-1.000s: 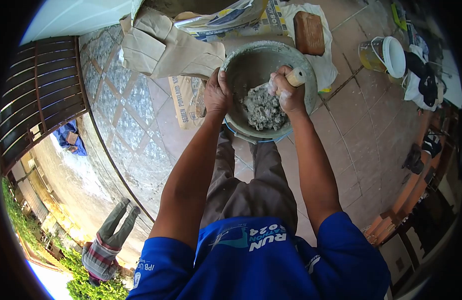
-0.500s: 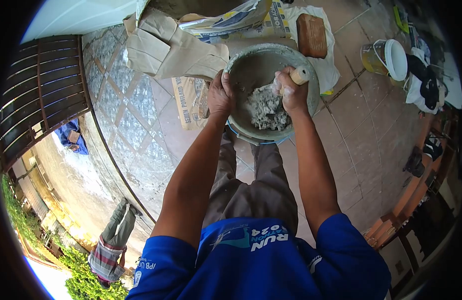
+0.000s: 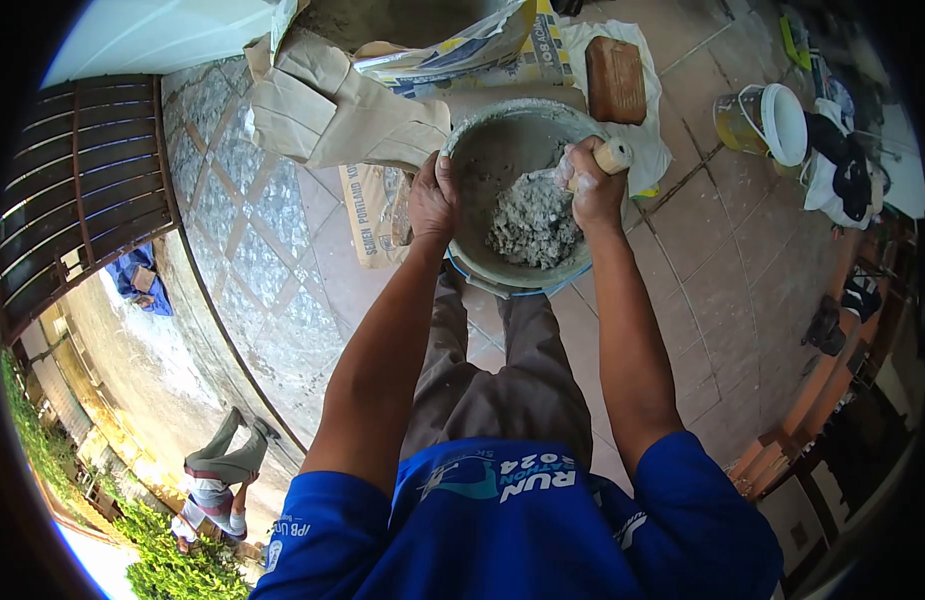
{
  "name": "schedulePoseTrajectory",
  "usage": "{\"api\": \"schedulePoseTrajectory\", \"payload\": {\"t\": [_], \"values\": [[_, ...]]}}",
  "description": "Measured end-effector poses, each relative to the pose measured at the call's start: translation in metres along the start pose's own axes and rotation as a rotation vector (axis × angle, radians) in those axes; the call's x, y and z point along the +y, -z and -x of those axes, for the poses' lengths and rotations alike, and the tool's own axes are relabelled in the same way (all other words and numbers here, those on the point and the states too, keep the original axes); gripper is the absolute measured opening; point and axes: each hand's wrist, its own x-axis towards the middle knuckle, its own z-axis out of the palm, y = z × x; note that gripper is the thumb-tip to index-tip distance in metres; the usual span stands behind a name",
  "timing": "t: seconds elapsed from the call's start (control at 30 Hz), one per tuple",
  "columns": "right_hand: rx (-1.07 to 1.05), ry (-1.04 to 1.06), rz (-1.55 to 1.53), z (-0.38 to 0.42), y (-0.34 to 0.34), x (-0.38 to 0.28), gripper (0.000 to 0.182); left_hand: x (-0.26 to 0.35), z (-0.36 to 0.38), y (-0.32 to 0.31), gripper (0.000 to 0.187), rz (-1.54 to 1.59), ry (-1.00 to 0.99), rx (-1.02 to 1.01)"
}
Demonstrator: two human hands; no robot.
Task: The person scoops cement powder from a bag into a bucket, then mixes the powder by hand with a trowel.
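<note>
A round bucket (image 3: 482, 137) smeared with grey stands in front of my legs. Inside it lies a lumpy heap of wet grey mortar (image 3: 532, 222). My left hand (image 3: 434, 198) is closed on the bucket's left rim, thumb on top. On the right side of the opening, my right hand (image 3: 595, 187) wraps round the wooden handle of a trowel (image 3: 613, 154). The trowel's blade points down and left toward the mortar; most of it is hidden. Mortar residue coats the fingers of my right hand.
Beyond the bucket lie torn paper cement bags (image 3: 322, 100) and a red-brown brick (image 3: 616, 80). A flattened cement bag (image 3: 372, 215) is at the left. At the right is a white-and-yellow pail (image 3: 782, 122). Another person (image 3: 222, 475) bends over outside, past a dark metal gate (image 3: 82, 190).
The trowel and my right hand have shifted slightly right, and the mortar heap looks more gathered. My left hand stays on the rim. The person outside has bent further down.
</note>
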Motion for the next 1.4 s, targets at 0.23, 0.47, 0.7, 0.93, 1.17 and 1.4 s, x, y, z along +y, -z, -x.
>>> {"api": "schedulePoseTrajectory", "payload": {"t": [0.23,0.47,0.7,0.93,1.17,1.4], "values": [[-0.011,0.135,-0.121,-0.023,-0.038,-0.004,0.021,0.011,0.001,0.007,0.060,0.064,0.002,-0.040],[-0.317,-0.163,0.126,-0.006,-0.013,0.027,0.022,-0.002,0.003,0.002,0.060,0.013,0.034,-0.016],[0.063,0.229,0.048,-0.019,0.003,-0.048,0.020,0.004,0.000,0.002,0.058,0.035,0.006,0.001],[0.089,0.095,0.151,0.016,0.018,0.058,0.016,0.010,0.008,0.006,0.056,-0.003,0.059,-0.030],[0.078,0.241,0.095,0.002,-0.010,-0.072,0.019,0.009,0.001,0.002,0.057,0.007,0.045,-0.018],[0.113,0.169,0.235,0.000,0.025,0.065,0.016,0.003,0.000,0.002,0.060,-0.007,0.034,-0.017]]}}
